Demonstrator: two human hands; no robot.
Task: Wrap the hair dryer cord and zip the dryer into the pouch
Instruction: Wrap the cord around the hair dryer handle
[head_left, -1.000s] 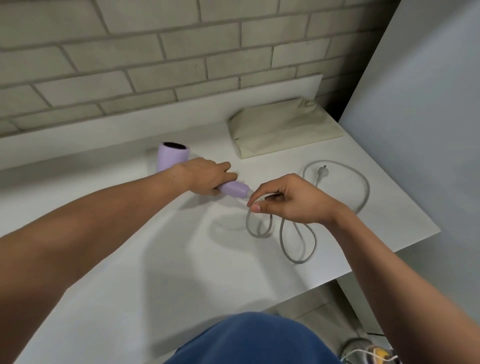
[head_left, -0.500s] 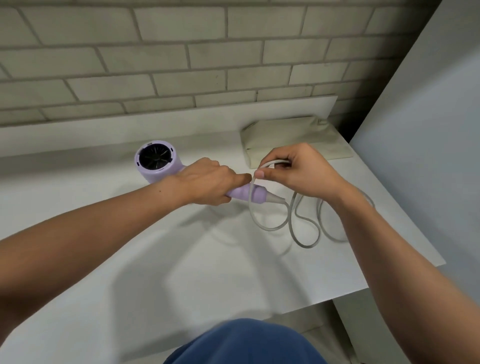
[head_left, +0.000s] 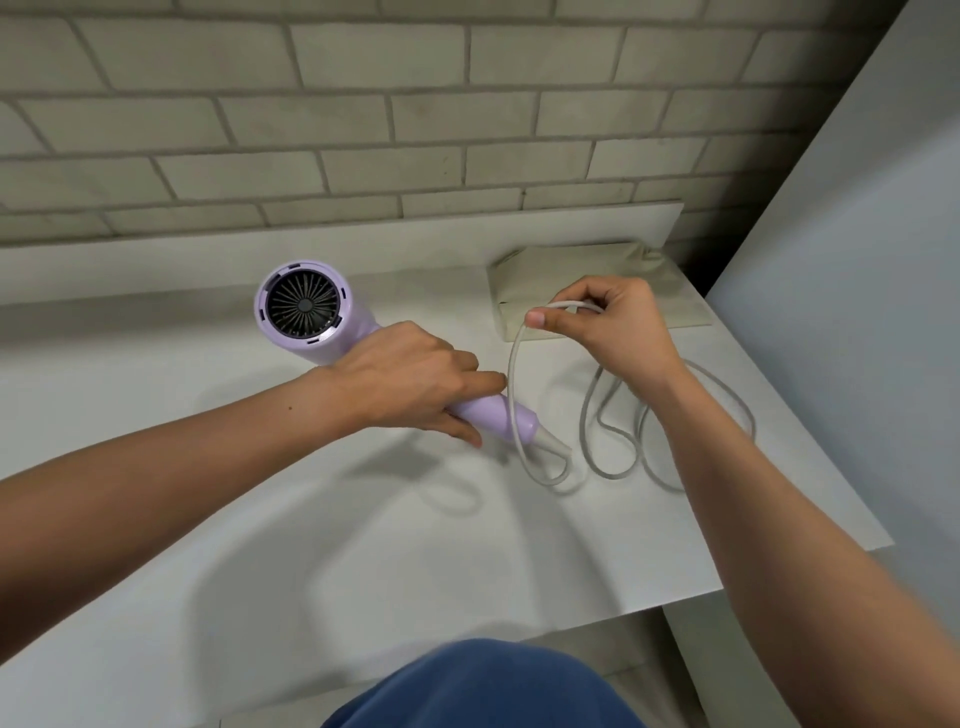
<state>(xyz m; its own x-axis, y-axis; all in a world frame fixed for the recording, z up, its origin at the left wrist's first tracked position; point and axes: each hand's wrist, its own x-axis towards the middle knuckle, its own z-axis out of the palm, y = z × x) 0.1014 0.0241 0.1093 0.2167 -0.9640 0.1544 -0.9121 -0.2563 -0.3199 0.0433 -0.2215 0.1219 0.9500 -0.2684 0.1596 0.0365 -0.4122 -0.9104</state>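
A lilac hair dryer (head_left: 311, 317) is held above the white counter (head_left: 260, 545), its dark rear grille facing me. My left hand (head_left: 415, 384) grips its handle. My right hand (head_left: 608, 325) pinches the grey cord (head_left: 511, 374) and holds a loop of it raised beside the handle's end. More cord loops (head_left: 613, 457) lie on the counter below my right wrist. A beige fabric pouch (head_left: 524, 291) lies flat at the back right, partly hidden behind my right hand.
A grey brick wall (head_left: 415, 130) with a low white ledge runs along the back. A pale panel (head_left: 857, 312) stands at the right of the counter. The counter's front edge runs near my blue-clad lap (head_left: 483, 686).
The left hand tilted the dryer up so its grille faces me. The right hand lifted the cord from the counter and carried a loop up and back, over the handle's end.
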